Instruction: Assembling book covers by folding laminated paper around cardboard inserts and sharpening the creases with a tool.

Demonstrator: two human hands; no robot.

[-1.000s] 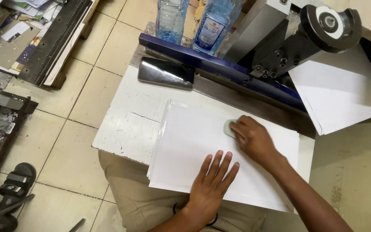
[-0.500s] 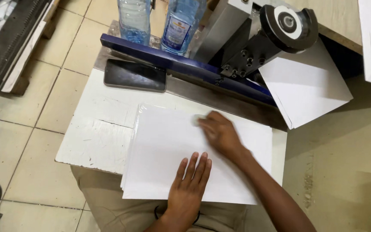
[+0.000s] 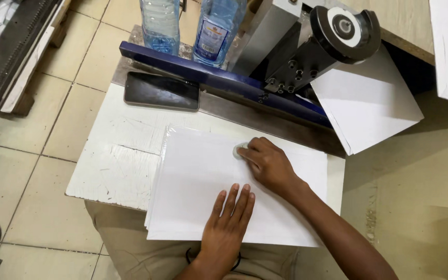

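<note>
Left hand [image 3: 228, 220] lay flat, released, on the stack of white paper sheets [image 3: 203, 181] on the scratched white bench [image 3: 115, 155]; right hand [image 3: 266, 163] pressed a small pale round pad [image 3: 238, 150], fingers curled over it

A stack of white paper sheets [image 3: 203, 181] lies on the scratched white desk [image 3: 115, 155]; a flat black phone [image 3: 162, 92] lies behind it, two clear plastic bottles [image 3: 219, 26] farther back.

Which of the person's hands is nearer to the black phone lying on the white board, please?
The right hand. It rests at the far edge of the paper stack, pressing a small pale object, closer to the phone. The left hand lies flat at the stack's near edge, farther away.
</note>
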